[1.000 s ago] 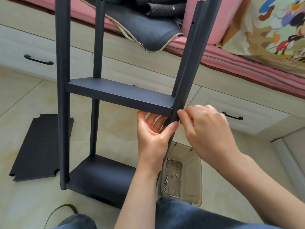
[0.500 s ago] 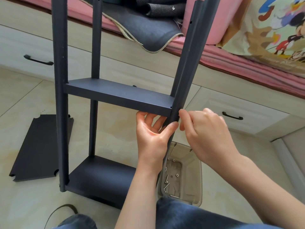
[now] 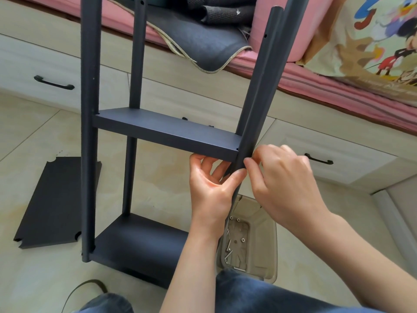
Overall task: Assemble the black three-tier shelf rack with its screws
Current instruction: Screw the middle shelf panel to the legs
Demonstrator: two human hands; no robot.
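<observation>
Upright, black rack [image 3: 167,141]; two shelves fitted.

Matt black rack [image 3: 167,137], translucent plastic tray [image 3: 269,251] of shiny metal screws [image 3: 228,250], glossy floor tiles [image 3: 33,123].

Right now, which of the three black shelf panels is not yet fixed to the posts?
The loose shelf panel, lying flat on the floor tiles left of the rack. The middle shelf and the bottom shelf both sit between the posts.
</observation>
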